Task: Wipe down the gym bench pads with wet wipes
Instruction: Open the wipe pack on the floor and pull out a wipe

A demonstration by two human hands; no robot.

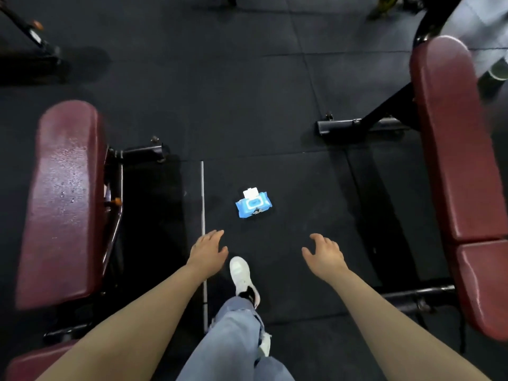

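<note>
A blue pack of wet wipes (253, 205) lies on the black rubber floor between two benches, its white lid flipped up. The dark red pad of the left bench (63, 204) glistens with wet streaks and droplets. On the right runs the long dark red pad of the right bench (453, 149), with a shorter seat pad (486, 287) below it. My left hand (207, 250) and my right hand (324, 253) reach forward over the floor, both short of the pack, fingers relaxed and holding nothing.
Black steel bench feet (357, 126) and frame bars (143, 152) stick out onto the floor from both benches. A thin metal strip (203, 215) runs along the floor left of the pack. My white shoe (242, 276) steps forward between my arms. Another person's leg (478, 26) is at top right.
</note>
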